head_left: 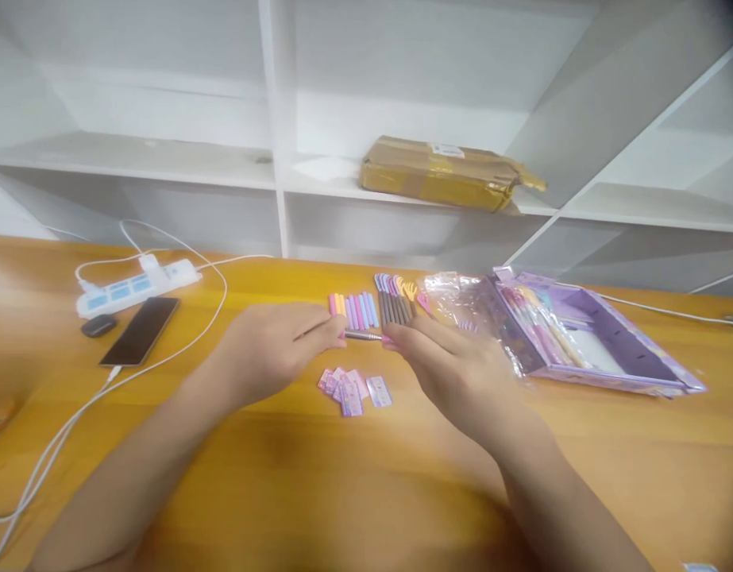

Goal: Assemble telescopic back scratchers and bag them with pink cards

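Between my two hands is a thin telescoping metal rod [363, 336] with pink ends. The pink end on the left is pinched in the fingers of my left hand [276, 345]. My right hand [455, 365] is closed on the other pink end, and its fingers hide part of that end. Just beyond the rod lies a row of pink, orange, purple and blue tubes [354, 311]. To the right of them are several dark rods with coloured claw-shaped heads [395, 298], partly behind my right hand. Small pink and purple printed cards [349, 391] lie on the table nearer to me.
At right, an open purple box [634, 334] holds wrapped slim items [542, 326], beside clear plastic wrapping [461, 294]. A phone [140, 332], a power strip [138, 286] and white cables lie at left. A taped carton [441, 171] sits on the white shelf behind.
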Available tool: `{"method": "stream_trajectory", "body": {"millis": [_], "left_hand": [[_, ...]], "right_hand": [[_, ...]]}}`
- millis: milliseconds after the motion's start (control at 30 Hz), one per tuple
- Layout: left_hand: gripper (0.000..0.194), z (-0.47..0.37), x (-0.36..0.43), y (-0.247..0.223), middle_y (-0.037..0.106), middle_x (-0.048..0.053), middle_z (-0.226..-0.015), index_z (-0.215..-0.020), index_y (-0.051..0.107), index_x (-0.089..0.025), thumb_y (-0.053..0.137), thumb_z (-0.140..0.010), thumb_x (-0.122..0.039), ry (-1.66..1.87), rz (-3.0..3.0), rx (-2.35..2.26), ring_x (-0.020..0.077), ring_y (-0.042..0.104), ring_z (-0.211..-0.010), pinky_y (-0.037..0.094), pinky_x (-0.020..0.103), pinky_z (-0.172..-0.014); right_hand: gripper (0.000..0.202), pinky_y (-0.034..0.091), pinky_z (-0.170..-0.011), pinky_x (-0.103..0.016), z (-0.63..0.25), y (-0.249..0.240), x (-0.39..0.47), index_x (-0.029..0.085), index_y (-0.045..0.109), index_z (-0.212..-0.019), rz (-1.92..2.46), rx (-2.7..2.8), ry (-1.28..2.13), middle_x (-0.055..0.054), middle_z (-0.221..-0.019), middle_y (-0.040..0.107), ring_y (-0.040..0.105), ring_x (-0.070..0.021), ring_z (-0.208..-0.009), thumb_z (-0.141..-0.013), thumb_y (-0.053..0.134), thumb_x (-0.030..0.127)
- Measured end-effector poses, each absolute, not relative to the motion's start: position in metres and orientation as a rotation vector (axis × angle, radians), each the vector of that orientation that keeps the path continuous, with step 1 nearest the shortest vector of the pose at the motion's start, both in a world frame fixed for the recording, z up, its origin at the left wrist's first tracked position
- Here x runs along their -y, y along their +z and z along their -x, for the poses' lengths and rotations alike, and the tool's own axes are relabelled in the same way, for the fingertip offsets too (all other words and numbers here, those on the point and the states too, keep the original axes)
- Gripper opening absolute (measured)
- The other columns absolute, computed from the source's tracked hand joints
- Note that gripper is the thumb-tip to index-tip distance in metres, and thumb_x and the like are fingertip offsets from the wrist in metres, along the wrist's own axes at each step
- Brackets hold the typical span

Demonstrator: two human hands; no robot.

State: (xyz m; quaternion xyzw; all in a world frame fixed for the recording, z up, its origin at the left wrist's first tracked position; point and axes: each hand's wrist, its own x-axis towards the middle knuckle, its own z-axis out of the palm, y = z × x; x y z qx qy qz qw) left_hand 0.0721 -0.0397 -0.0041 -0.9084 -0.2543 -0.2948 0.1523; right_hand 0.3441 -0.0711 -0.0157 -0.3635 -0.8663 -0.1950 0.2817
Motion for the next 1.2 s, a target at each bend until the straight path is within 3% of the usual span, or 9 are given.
{"method": "stream_trajectory", "body": {"millis": [133,300,500,633,733,900,1200], "left_hand": [[0.021,-0.063,0.037,-0.002,0.077,0.002,-0.092,-0.117,0.07,-0.019,0.051,-0.109,-0.022,-0.738,2.663,0.741,0.0146,0.066,-0.074,0.033,0.029,-0.055],[0.051,-0.059,0.038,0.005,0.074,0.001,-0.094,-0.148,0.058,-0.034,0.037,-0.107,-0.014,-0.516,2.706,0.808,0.0151,0.059,-0.069,0.027,0.029,-0.055],[0.049,-0.072,0.044,0.005,0.066,0.001,-0.088,-0.14,0.065,-0.035,0.035,-0.106,-0.015,-0.486,2.784,0.841,0.0158,0.056,-0.069,0.034,0.029,-0.058],[0.04,-0.073,0.043,0.005,0.069,0.0,-0.086,-0.127,0.072,-0.033,0.035,-0.111,-0.029,-0.572,2.891,1.025,0.0146,0.057,-0.065,0.038,0.028,-0.057],[0.044,-0.07,0.04,0.006,0.076,0.001,-0.095,-0.119,0.075,-0.031,0.031,-0.113,-0.035,-0.561,2.901,1.087,0.0151,0.063,-0.069,0.042,0.028,-0.058],[0.035,-0.07,0.039,0.003,0.08,0.002,-0.108,-0.127,0.073,-0.031,0.041,-0.113,-0.035,-0.601,2.846,1.026,0.0172,0.072,-0.082,0.048,0.028,-0.066],[0.025,-0.07,0.043,0.0,0.081,0.002,-0.104,-0.123,0.07,-0.024,0.049,-0.109,-0.022,-0.588,2.674,0.871,0.0188,0.074,-0.088,0.05,0.03,-0.071]], "right_hand": [[0.013,0.027,-0.059,-0.028,-0.347,-0.007,0.075,0.018,0.068,-0.106,1.005,2.341,-0.502,0.0,-0.076,0.059,0.045,-0.0117,-0.065,-0.106,0.056,0.014],[0.02,0.024,-0.057,-0.029,-0.345,-0.004,0.079,0.017,0.067,-0.099,1.103,2.4,-0.428,0.0,-0.075,0.061,0.046,-0.0119,-0.063,-0.11,0.052,0.023],[0.025,0.021,-0.055,-0.029,-0.347,-0.003,0.076,0.018,0.062,-0.088,1.089,2.352,-0.544,0.0,-0.071,0.057,0.043,-0.0115,-0.06,-0.11,0.052,0.025],[0.03,0.021,-0.055,-0.03,-0.346,-0.003,0.076,0.018,0.059,-0.083,1.115,2.393,-0.503,0.0,-0.07,0.055,0.042,-0.0116,-0.059,-0.111,0.05,0.027],[0.034,0.022,-0.056,-0.03,-0.346,-0.002,0.077,0.018,0.061,-0.085,1.152,2.417,-0.443,0.0,-0.071,0.058,0.043,-0.0121,-0.058,-0.112,0.048,0.032],[0.034,0.028,-0.06,-0.03,-0.343,-0.002,0.076,0.016,0.067,-0.095,1.157,2.378,-0.442,-0.003,-0.082,0.065,0.052,-0.0138,-0.069,-0.113,0.047,0.036],[0.034,0.028,-0.062,-0.031,-0.348,0.001,0.075,0.017,0.071,-0.096,1.129,2.419,-0.46,-0.003,-0.082,0.063,0.049,-0.0138,-0.07,-0.113,0.047,0.034]]}}
